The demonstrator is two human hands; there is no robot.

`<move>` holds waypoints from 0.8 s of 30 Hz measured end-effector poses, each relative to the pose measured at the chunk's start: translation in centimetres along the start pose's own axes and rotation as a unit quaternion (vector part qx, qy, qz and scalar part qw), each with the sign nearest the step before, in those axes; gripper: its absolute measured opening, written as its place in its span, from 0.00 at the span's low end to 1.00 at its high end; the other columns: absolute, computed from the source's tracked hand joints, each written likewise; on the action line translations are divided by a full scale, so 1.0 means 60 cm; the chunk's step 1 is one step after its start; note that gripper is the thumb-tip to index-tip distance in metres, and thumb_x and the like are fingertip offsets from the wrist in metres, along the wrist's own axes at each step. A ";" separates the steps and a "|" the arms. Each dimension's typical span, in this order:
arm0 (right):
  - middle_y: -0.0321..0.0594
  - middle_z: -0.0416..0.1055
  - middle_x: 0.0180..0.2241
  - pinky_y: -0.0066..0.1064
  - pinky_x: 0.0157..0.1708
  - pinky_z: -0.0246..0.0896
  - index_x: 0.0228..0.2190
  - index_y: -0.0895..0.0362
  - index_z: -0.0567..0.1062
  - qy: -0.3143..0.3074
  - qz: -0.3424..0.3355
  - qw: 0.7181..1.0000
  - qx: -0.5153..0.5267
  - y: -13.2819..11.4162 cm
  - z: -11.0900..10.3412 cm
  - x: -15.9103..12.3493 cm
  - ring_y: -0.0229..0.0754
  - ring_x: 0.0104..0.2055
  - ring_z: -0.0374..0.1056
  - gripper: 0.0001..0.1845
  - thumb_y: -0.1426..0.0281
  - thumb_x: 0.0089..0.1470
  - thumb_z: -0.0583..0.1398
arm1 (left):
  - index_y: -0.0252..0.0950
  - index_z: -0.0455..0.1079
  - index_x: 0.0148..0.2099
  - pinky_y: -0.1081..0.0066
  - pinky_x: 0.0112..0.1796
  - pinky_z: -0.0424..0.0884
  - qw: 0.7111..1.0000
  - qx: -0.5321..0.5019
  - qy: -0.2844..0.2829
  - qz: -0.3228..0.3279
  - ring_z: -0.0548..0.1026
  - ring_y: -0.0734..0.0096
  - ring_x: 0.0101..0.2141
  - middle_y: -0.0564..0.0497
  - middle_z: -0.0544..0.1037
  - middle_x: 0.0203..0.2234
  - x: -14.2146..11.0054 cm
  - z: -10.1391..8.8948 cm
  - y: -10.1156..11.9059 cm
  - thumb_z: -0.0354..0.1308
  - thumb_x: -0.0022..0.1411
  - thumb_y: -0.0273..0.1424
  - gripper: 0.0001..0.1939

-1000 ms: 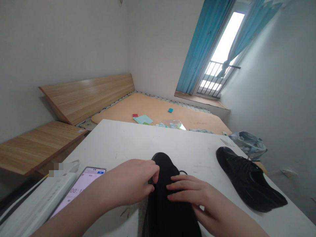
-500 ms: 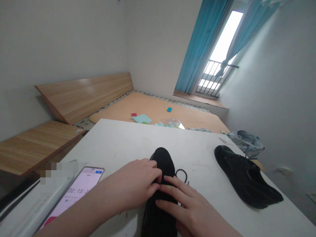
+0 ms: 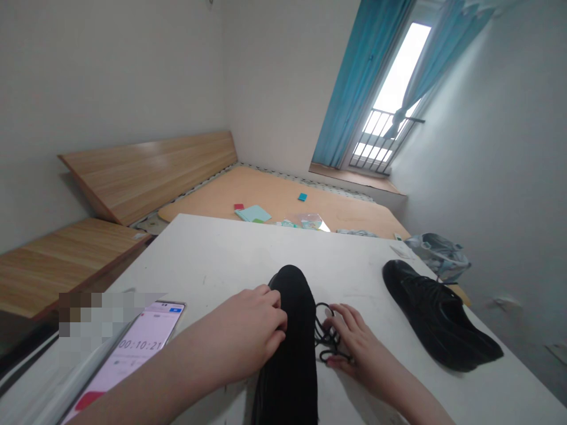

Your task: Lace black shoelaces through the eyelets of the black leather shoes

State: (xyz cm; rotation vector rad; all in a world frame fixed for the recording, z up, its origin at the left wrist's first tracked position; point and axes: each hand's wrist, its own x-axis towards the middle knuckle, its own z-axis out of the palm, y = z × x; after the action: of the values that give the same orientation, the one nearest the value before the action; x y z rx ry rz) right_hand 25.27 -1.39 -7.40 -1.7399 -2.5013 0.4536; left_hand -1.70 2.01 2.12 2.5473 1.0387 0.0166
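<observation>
A black shoe (image 3: 290,348) lies sole-down with its rounded toe pointing away, its side just under the left fingers (image 3: 271,313), which curl over the upper. A black lace (image 3: 328,341) comes out on the shoe's right side in tangled loops, bunched at the right fingers (image 3: 340,319), whose tips touch the loops.
</observation>
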 end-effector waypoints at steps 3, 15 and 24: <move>0.51 0.64 0.55 0.54 0.59 0.59 0.43 0.55 0.70 0.060 -0.034 0.998 0.008 0.006 0.021 0.007 0.57 0.63 0.56 0.16 0.80 0.52 0.60 | 0.38 0.76 0.43 0.57 0.46 0.70 1.000 -0.019 -0.006 -0.005 0.74 0.56 0.44 0.45 0.77 0.41 -0.007 -0.005 -0.002 0.52 0.62 0.26 0.12; 0.33 0.64 0.23 0.33 0.35 0.66 0.28 0.53 0.66 0.102 -0.005 0.789 0.606 -0.064 -0.147 0.000 0.41 0.31 0.71 0.18 0.55 0.65 0.52 | 0.40 0.76 0.44 0.64 0.47 0.71 1.000 -0.030 0.002 0.009 0.77 0.61 0.44 0.48 0.80 0.41 0.002 -0.004 -0.017 0.50 0.54 0.16 0.21; 0.44 0.77 0.34 0.30 0.29 0.68 0.40 0.57 0.72 -0.043 0.013 0.812 0.582 -0.174 -0.160 0.024 0.45 0.38 0.74 0.16 0.57 0.58 0.60 | 0.42 0.75 0.41 0.67 0.44 0.72 0.998 -0.053 0.006 0.014 0.78 0.62 0.42 0.50 0.81 0.42 -0.009 -0.008 -0.017 0.50 0.59 0.21 0.16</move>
State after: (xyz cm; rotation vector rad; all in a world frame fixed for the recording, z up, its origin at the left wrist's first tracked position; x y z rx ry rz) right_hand 17.38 -1.44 4.45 -1.1700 -1.4927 1.6233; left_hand -2.82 2.47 2.29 2.4687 0.9804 0.0911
